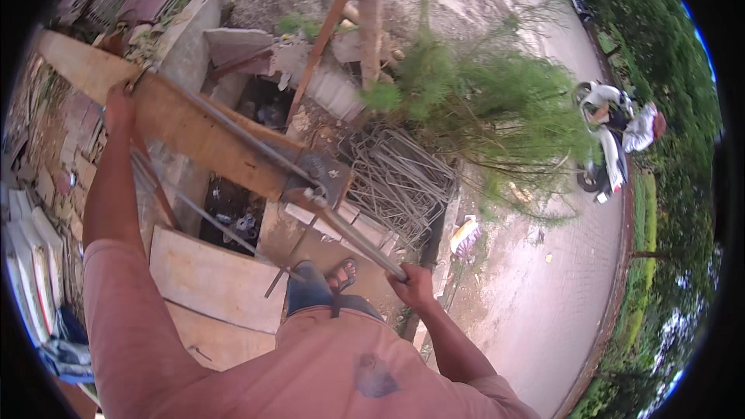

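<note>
A long wooden plank [209, 151] slants across the work area, with a dark metal plate [320, 174] fixed on its near-right end. Along it lies a thin steel rod [233, 126], bent at its far-left end. My left hand [119, 109] is closed round that bent end, at the plank's edge. At the plate, the rod meets the head of a bending lever [353, 234]. My right hand [411, 285] grips the lever's lower end, out to the right of my body. The contact between rod and lever head is too small to make out.
A pile of bent steel stirrups [407, 178] lies right of the plate, beside a leafy green branch [481, 97]. Another rod [209, 217] slants below the plank. Wooden boards [213, 275] lie by my legs. A motorcycle [607, 136] stands at the paved road's far side.
</note>
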